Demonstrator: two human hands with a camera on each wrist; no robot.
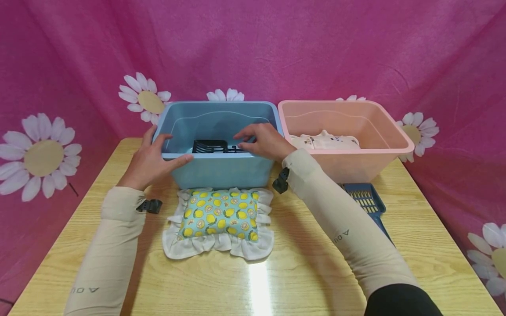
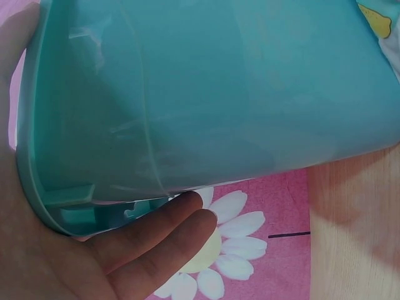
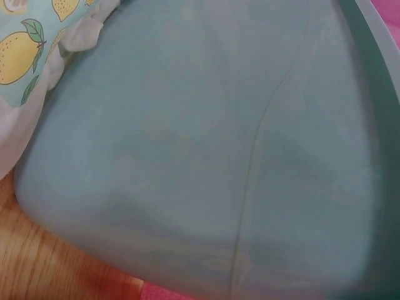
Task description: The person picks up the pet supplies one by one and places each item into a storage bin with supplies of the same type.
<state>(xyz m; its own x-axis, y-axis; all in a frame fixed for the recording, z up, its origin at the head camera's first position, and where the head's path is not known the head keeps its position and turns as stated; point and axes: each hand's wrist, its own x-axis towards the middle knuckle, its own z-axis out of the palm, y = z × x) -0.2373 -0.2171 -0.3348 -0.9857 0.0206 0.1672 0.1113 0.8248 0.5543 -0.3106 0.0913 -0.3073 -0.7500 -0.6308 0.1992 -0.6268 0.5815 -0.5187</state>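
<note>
A blue plastic bin (image 1: pixel 221 173) stands at the back of the table, with a black slotted scoop (image 1: pixel 209 146) lying inside it. My left hand (image 1: pixel 152 160) holds the bin's front left corner, thumb along the front rim. In the left wrist view, two fingers (image 2: pixel 165 250) of it reach along the outside of the end wall. My right hand (image 1: pixel 265 139) reaches over the front rim near the right end. Its fingers are bent and parted over the scoop's handle end, with nothing visible between them. The right wrist view shows only the bin's outer wall (image 3: pixel 187 156) and the pillow's edge.
A small lemon-print pillow (image 1: pixel 217 215) with a white frill lies in front of the blue bin. To the right stands a pink bin (image 1: pixel 344 164) with a pale printed cloth item (image 1: pixel 336 142) inside. A dark blue slotted scoop (image 1: pixel 365 197) lies before it, partly behind my right sleeve.
</note>
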